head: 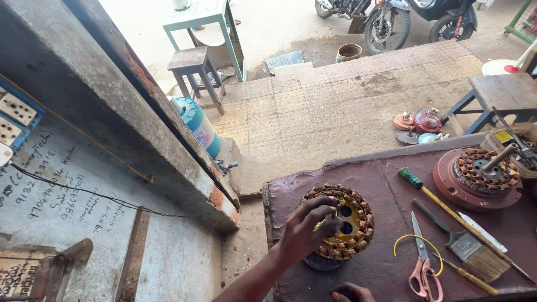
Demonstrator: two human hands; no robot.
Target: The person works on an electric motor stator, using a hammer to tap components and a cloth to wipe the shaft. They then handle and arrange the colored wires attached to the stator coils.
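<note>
Head view: left hand (306, 228) pinches the hub of the copper-wound fan stator (339, 222), steadying it at workbench (386, 263) centre, scissors (423, 263) at 3 o'clock; right hand (351, 292) grip cannot be told.

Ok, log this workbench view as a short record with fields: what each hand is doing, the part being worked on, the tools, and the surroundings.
left hand: left hand rests its fingers on the wound stator
right hand: right hand only partly in view at the bottom edge, holding nothing visible
surface: dark red bench
tools: scissors, paintbrush, green-handled screwdriver
other part: second stator on red housing
beyond: tiled floor, wooden stool, motorbike
</note>
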